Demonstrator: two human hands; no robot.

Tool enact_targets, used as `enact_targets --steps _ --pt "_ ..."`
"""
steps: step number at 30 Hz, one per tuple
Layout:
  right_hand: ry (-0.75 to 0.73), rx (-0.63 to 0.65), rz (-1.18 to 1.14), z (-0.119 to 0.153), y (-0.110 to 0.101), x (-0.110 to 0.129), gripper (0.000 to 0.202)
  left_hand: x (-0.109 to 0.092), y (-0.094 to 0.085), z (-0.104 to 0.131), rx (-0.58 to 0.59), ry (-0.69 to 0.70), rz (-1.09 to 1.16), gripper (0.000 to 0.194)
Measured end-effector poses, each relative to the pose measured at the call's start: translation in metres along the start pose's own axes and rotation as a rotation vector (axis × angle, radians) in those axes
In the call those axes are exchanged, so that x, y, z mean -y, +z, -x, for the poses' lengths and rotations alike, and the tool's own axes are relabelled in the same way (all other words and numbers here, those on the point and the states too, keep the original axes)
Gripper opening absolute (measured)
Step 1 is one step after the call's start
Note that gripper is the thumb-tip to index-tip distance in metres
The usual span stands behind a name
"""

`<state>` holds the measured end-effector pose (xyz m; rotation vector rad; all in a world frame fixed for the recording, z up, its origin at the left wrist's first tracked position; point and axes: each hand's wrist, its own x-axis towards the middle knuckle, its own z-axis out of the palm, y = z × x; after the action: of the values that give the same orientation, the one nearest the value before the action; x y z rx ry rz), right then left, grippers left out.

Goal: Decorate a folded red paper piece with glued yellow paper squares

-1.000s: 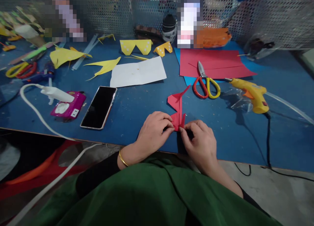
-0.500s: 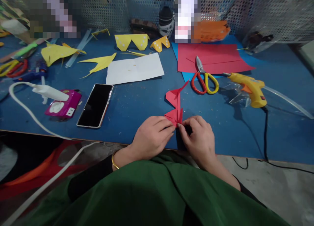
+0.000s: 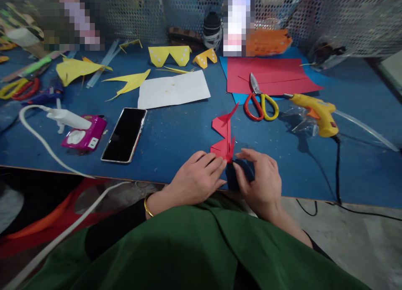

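A pair of red paper glasses (image 3: 227,133) lies near the front edge of the blue table, its two pointed arms folded up on the right side. My left hand (image 3: 201,174) holds the near end down against the table; its fingertips cover part of that end, and the thumb rests apart from the paper. Just to the right of it, my right hand (image 3: 262,181) is open, thumb and fingers spread with nothing between them. Behind the red glasses lie scissors (image 3: 257,99) with one red and one yellow handle.
Red paper sheets (image 3: 266,74) lie over blue paper. A yellow glue gun (image 3: 320,114) with a black cord is at the right. Left are a phone (image 3: 124,135), a purple power socket (image 3: 84,133), white paper (image 3: 174,89) and yellow scraps (image 3: 128,82). Yellow paper glasses (image 3: 169,56) stand behind.
My right hand has let go of the red paper glasses and moved slightly right, its thumb and fingers opening. My left hand stays on them.
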<state>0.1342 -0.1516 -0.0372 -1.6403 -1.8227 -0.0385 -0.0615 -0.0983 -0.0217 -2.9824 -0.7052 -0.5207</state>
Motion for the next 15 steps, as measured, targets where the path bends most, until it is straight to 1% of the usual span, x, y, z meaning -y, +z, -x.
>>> enact_targets --steps 3,6,9,12,15 --pt "-0.152 0.02 0.052 0.01 -0.004 -0.002 0.032 -0.002 0.001 0.002 -0.029 -0.006 -0.011 0.039" --pt "-0.237 0.074 0.079 0.015 -0.004 -0.004 0.047 -0.003 0.002 0.003 -0.034 -0.012 -0.031 0.04" --pt "-0.266 0.134 0.113 0.017 -0.002 -0.006 0.056 -0.004 0.002 0.003 -0.017 -0.026 -0.039 0.042" --pt "-0.273 0.183 0.129 0.017 -0.001 -0.006 0.059 -0.005 0.001 0.003 0.01 -0.036 -0.029 0.042" --pt "-0.275 0.191 0.123 0.017 -0.001 -0.005 0.059 -0.005 0.0 0.002 0.027 -0.031 -0.026 0.042"
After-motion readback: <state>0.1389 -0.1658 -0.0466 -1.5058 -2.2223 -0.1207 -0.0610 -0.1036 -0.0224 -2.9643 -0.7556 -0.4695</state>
